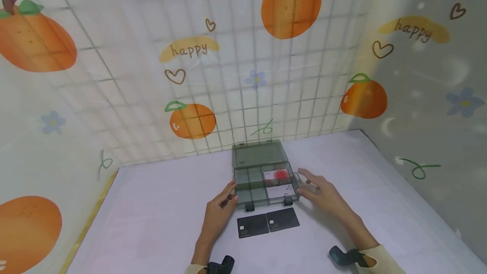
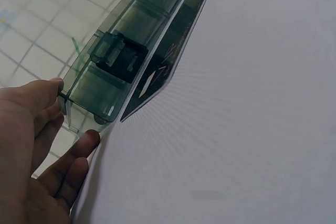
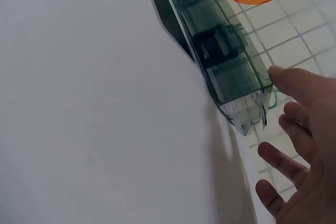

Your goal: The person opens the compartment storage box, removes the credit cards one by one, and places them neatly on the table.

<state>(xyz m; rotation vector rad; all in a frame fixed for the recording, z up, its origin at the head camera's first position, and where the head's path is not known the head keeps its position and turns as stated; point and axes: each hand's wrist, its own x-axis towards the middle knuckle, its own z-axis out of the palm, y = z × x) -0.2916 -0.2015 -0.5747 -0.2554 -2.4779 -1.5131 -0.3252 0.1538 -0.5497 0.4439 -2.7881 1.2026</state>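
- The translucent green compartment box (image 1: 268,203) sits on the desk (image 1: 160,215), its lid (image 1: 260,155) tipped open at the back.
- The hands are apart, flanking it: the left hand (image 1: 220,211) rests fingertips at the left side, the right hand (image 1: 325,195) sets its thumb on the front right corner, other fingers spread.
- It looks like light, stiff, slick plastic, with thin walls that could crack; both side walls seem the best hold, kept level.
- The right compartments hold a card with a red circle (image 1: 271,176) behind and a white patterned card (image 1: 280,191) in front.
- Two black VIP cards, left (image 1: 253,226) and right (image 1: 283,219), lie before the latches (image 1: 249,207); thin, probably best lifted by an edge.
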